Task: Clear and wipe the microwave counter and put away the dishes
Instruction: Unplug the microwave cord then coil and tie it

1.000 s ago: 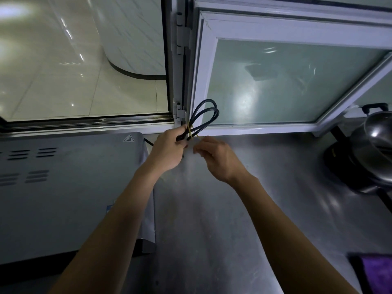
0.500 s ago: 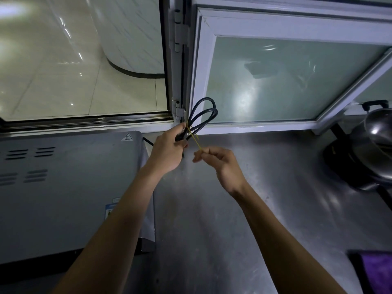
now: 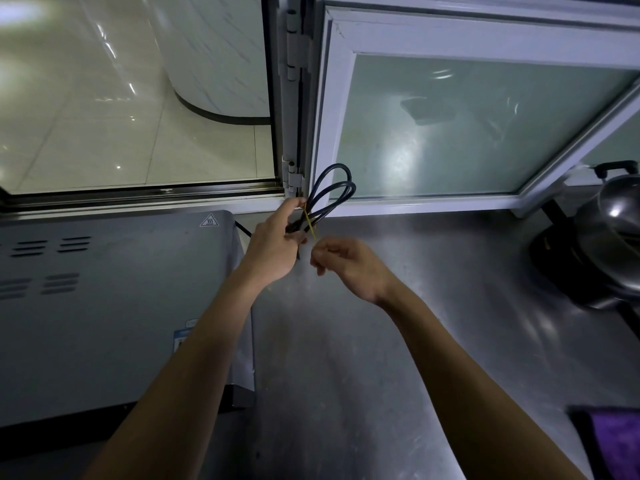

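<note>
The left hand [image 3: 277,242] is curled round a looped bundle of black power cord [image 3: 332,192], pinching it where the loops gather, just above the far right corner of the microwave [image 3: 114,306]. The right hand [image 3: 349,263] sits just beside it, fingertips pinched on the free end of a thin yellow rubber band [image 3: 311,226] stretched taut from the bundle.

The likely trouble is the band: pulled this tight, it could snap or slip off the fingertips and flick away, and if the left hand's pinch loosens the loops would spring open and the cord would sprawl back over the bench [image 3: 398,358].

Both forearms reach forward from the near edge, converging toward the window sill; the left wrist is bent inward, the right wrist cocked with the knuckles up.

A steel pot [image 3: 613,230] stands at the far right of the bench, well apart, and a purple cloth [image 3: 613,441] lies at the near right corner. Frosted window panes [image 3: 467,126] rise behind.
</note>
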`<action>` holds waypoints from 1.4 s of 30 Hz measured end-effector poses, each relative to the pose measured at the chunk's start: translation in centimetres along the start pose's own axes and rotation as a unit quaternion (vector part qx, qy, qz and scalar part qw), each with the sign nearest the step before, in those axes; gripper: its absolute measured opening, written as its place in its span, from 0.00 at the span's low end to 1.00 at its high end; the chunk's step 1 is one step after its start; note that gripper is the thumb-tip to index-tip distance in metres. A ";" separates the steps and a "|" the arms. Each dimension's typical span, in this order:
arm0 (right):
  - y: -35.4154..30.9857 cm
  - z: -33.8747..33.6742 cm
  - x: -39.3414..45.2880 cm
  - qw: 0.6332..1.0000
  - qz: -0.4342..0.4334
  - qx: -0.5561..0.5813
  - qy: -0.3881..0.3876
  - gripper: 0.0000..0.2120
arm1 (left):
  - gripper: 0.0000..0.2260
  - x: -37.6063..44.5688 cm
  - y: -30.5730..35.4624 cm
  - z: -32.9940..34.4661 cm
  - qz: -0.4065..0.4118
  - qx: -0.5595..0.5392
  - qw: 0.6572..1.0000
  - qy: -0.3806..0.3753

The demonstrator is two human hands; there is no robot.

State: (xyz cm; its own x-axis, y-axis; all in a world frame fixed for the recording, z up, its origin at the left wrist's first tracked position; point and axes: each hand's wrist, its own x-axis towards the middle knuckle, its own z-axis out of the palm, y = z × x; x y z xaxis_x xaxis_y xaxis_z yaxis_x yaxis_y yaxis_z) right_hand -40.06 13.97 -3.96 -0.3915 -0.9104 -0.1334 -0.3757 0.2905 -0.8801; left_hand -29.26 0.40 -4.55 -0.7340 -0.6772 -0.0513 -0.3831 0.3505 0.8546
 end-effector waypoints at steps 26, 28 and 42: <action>-0.2 1.2 -1.0 0.902 -0.060 0.418 0.091 0.14 | 0.18 -0.1 -0.1 1.0 0.032 0.082 0.995 0.054; -0.4 1.2 -0.9 0.877 -0.066 0.463 0.112 0.19 | 0.18 0.1 -0.2 1.0 0.027 0.082 0.994 0.060; -1.0 0.9 -0.9 0.746 -0.061 0.624 0.225 0.17 | 0.18 0.2 -0.5 1.2 0.001 0.013 0.999 0.053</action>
State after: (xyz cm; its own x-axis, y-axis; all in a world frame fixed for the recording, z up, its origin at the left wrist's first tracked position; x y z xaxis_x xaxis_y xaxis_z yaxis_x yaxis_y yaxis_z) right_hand -38.63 14.23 -3.40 -0.7657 -0.6358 -0.0975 0.5332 -0.5427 -0.6490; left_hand -29.85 0.83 -5.64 -0.6714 -0.7411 0.0057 -0.3977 0.3668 0.8410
